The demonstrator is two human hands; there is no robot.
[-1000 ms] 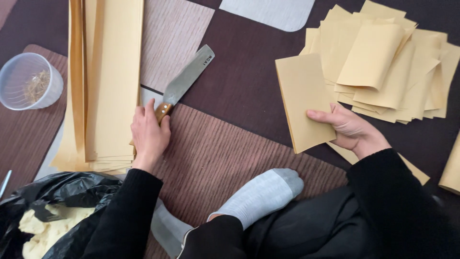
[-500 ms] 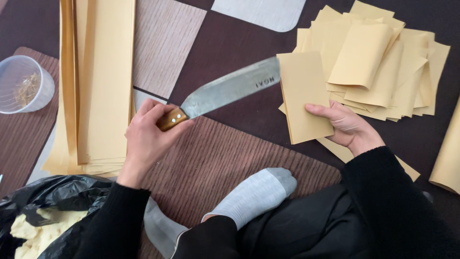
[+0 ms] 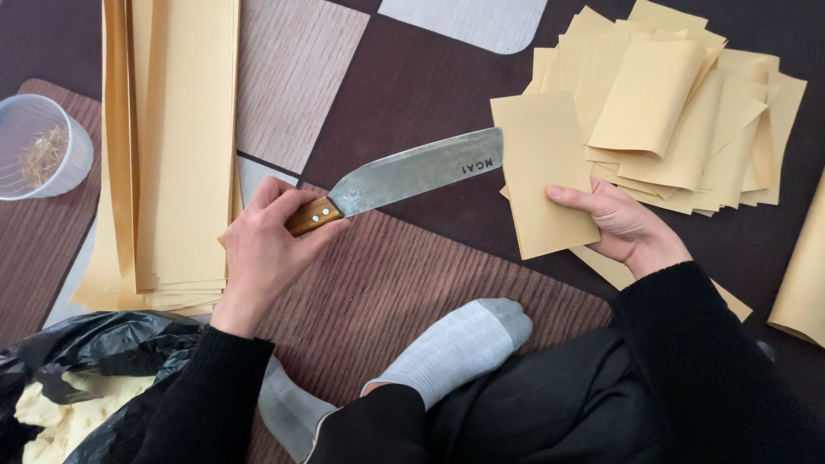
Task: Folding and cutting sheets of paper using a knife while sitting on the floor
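My left hand (image 3: 266, 245) grips the wooden handle of a large knife (image 3: 412, 172). Its wide steel blade points right, lifted over the dark floor, and its tip nears a yellow paper sheet (image 3: 541, 163). My right hand (image 3: 623, 228) holds that sheet by its lower right edge, flat against the floor. Behind it lies a loose pile of cut yellow sheets (image 3: 679, 112). A tall stack of long yellow sheets (image 3: 172, 146) lies just left of my left hand.
A clear plastic cup (image 3: 43, 146) with straw-like bits stands at the far left. A black plastic bag (image 3: 77, 378) holding yellow scraps sits at the bottom left. My grey-socked foot (image 3: 455, 344) rests on a brown ribbed mat (image 3: 387, 275). Another yellow sheet (image 3: 803, 275) lies at the right edge.
My left hand has lifted the knife off the floor and swung its blade right toward the sheet. My right hand has kept hold of the sheet.
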